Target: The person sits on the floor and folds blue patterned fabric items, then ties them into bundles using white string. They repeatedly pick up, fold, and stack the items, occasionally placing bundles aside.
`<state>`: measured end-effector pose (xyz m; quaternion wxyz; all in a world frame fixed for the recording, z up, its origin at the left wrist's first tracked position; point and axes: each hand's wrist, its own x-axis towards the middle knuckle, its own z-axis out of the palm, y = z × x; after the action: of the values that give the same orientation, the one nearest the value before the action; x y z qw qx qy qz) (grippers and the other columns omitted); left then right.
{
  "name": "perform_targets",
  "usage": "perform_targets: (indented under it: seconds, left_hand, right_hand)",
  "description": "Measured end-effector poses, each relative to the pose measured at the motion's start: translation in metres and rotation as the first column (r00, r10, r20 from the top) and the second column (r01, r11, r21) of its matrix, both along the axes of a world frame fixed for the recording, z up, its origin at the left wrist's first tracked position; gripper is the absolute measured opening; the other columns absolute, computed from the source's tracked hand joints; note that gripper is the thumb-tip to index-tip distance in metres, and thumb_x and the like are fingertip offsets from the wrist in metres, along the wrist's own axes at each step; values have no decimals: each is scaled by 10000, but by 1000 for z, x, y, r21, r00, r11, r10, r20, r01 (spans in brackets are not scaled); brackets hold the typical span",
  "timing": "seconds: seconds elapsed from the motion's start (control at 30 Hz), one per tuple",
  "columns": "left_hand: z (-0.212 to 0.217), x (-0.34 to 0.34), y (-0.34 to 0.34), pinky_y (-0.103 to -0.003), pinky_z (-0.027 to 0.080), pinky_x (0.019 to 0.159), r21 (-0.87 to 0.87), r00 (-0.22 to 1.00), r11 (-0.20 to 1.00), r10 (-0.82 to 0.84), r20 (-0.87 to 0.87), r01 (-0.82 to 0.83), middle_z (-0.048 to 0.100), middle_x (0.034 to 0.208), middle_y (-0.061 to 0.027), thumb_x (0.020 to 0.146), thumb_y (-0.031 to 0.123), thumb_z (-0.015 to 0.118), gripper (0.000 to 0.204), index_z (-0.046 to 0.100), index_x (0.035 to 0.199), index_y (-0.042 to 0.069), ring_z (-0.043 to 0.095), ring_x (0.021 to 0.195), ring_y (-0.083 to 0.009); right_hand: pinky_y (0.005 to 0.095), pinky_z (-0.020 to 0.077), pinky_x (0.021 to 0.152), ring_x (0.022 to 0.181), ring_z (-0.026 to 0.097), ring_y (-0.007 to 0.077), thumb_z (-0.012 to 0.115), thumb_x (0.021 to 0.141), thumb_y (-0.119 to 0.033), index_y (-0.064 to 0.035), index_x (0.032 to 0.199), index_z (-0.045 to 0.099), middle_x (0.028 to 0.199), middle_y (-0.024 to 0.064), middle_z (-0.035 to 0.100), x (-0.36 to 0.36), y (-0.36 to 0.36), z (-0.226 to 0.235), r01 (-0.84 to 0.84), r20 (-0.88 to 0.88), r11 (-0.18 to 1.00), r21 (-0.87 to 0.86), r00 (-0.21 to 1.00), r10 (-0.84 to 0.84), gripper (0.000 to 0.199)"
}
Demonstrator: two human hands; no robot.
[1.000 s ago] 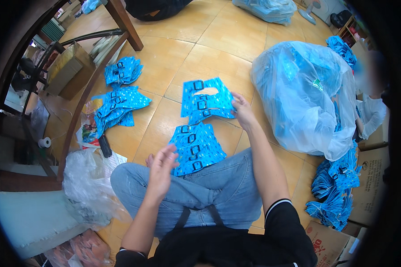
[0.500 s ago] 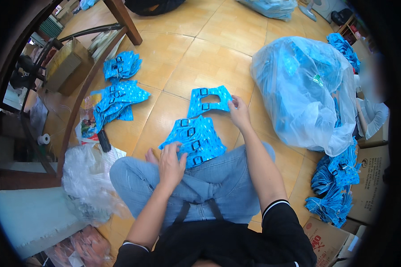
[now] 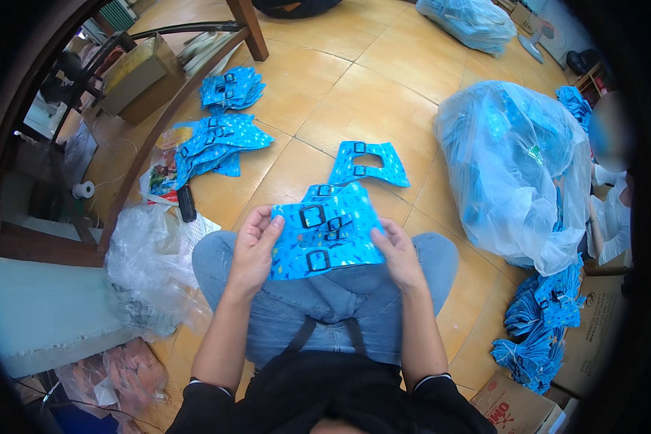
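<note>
My left hand point(image 3: 254, 249) pinches the left edge of a blue printed fabric piece with black buckles point(image 3: 286, 249). At its right edge, my right hand point(image 3: 401, 254) grips it with the thumb on top. The piece is held spread above my crossed legs, with black buckles showing in its middle. Just beyond lies a stack of similar blue pieces point(image 3: 316, 194), mostly hidden by the held one. Past the stack, a single blue piece with a central opening and two black buckles point(image 3: 393, 168) lies flat on the tiled floor.
Two piles of blue pieces point(image 3: 228, 134) point(image 3: 249, 92) lie at the left by a wooden frame point(image 3: 250, 32). A large clear bag of blue pieces point(image 3: 510, 173) stands at the right, near tied bundles point(image 3: 528, 362) and cardboard boxes point(image 3: 510, 405). Crumpled plastic point(image 3: 148, 249) lies left.
Both hands have come together over my lap and lifted a blue piece from the stack. My right hand has left the single piece on the floor. The view has shifted slightly.
</note>
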<state>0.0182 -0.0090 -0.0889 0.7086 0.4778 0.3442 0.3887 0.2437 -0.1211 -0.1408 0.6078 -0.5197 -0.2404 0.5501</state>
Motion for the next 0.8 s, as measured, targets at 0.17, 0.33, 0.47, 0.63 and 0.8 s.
perform_targets:
  seconds: [0.17, 0.33, 0.47, 0.63, 0.8]
  left_hand:
    - [1, -2, -18, -242, 470, 810, -89, 995, 996, -21, -101, 12, 606, 1063, -53, 987, 177, 489, 343, 474, 1282, 2, 586, 900, -87]
    - [12, -9, -25, -292, 502, 759, -131, 993, 987, -99, -56, 91, 613, 1060, -63, 985, 159, 476, 370, 459, 1313, -11, 608, 852, -123]
    - [21, -12, -24, -302, 507, 744, -114, 995, 988, -104, 3, 104, 631, 1046, -84, 969, 125, 472, 381, 448, 1318, -25, 616, 847, -142]
    - [26, -13, -24, -308, 499, 760, -125, 988, 984, -111, 103, 124, 643, 1074, -116, 925, 68, 444, 416, 435, 1326, -43, 617, 870, -152]
    - [28, -12, -25, -312, 498, 773, -142, 984, 981, -109, 144, 129, 649, 1079, -123, 907, 51, 440, 429, 436, 1324, -51, 617, 881, -154]
  right_hand:
    - [221, 481, 801, 892, 590, 66, 572, 953, -165, 1, 1127, 546, 1016, 37, 637, -3, -13, 23, 245, -43, 967, 66, 969, -242, 242]
    - [217, 477, 802, 897, 586, 65, 576, 952, -167, 10, 1132, 546, 1021, 44, 638, -1, -15, 32, 335, 8, 937, 101, 941, -338, 254]
    - [214, 475, 798, 899, 584, 64, 586, 947, -168, 16, 1132, 547, 1024, 48, 640, -1, -16, 33, 359, 25, 925, 122, 931, -364, 264]
    - [206, 477, 776, 867, 590, 57, 593, 943, -163, 18, 1129, 550, 996, 43, 647, 1, -17, 36, 373, 68, 916, 149, 920, -386, 263]
    - [202, 477, 761, 851, 593, 52, 579, 952, -164, 19, 1138, 549, 983, 43, 652, 1, -18, 39, 374, 92, 910, 177, 915, -393, 263]
